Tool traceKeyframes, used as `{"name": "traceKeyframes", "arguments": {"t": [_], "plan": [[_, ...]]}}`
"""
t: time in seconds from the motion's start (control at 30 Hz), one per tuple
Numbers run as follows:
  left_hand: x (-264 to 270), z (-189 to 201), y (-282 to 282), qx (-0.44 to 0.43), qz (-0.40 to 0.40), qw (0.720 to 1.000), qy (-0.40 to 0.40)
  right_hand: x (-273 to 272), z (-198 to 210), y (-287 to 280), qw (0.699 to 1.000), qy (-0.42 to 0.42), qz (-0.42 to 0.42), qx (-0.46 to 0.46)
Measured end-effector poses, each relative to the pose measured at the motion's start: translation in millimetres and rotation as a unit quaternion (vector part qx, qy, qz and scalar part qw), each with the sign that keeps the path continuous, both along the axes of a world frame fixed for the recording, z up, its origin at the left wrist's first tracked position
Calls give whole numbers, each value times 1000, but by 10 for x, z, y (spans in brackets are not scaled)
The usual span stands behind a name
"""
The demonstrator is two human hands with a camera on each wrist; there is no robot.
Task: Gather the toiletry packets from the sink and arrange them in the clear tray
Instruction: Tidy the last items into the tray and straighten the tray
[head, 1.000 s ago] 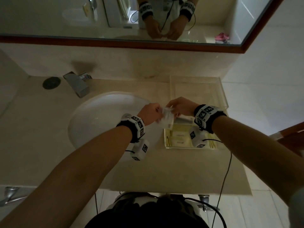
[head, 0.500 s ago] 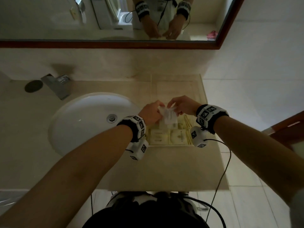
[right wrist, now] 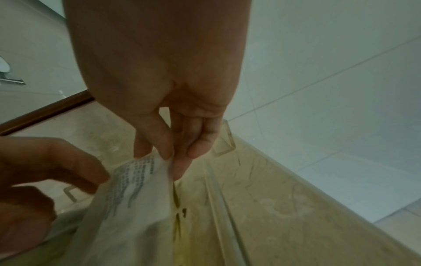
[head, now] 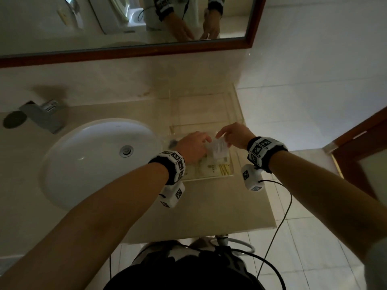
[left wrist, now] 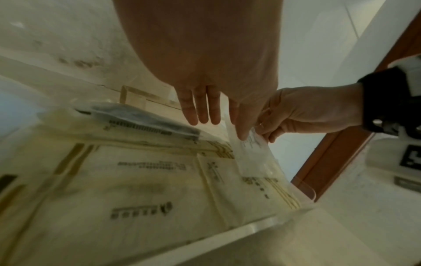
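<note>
A white printed packet (head: 218,148) hangs upright over the near right part of the clear tray (head: 237,109). My right hand (right wrist: 168,158) pinches its top edge (right wrist: 145,167) between thumb and fingers. My left hand (left wrist: 216,126) has straight fingers, and its index tip touches the packet (left wrist: 252,149) from the left. Under it, several cream-yellow packets (left wrist: 141,194) lie flat in the tray's near compartment. A dark comb-like packet (left wrist: 139,117) lies at their far edge. In the head view the white sink basin (head: 94,155) shows only its drain (head: 126,151).
A chrome faucet (head: 45,115) stands behind the basin, with a dark round cap (head: 14,119) to its left. The tray's far compartment (head: 201,110) holds nothing. A mirror (head: 125,21) hangs above; a wooden door frame (head: 356,143) is on the right. The counter's front edge (head: 209,233) is close.
Both hands carried the white packet rightward from the basin's edge to over the tray and lower. My left fingers have straightened from their hold on it.
</note>
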State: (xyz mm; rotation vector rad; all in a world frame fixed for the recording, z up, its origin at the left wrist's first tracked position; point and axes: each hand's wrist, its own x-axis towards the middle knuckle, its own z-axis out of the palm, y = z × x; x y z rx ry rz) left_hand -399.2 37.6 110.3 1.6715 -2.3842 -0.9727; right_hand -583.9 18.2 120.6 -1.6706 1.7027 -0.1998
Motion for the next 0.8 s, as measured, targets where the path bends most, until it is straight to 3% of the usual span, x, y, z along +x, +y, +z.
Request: {"name": "traceKeyframes", "arguments": {"t": [0.13, 0.3, 0.53, 0.8], "plan": [[-34, -93, -21, -30, -99, 992, -71, -21, -48, 60, 999, 30, 1, -10], [-36, -196, -26, -46, -147, 977, -145, -65, -104, 104, 992, 108, 58, -41], [-57, -280, 22, -79, -133, 973, -172, -9, -192, 218, 957, 190, 212, -49], [-105, -291, 33, -84, -112, 969, -202, -29, -240, 231, 934, 249, 241, -85]]}}
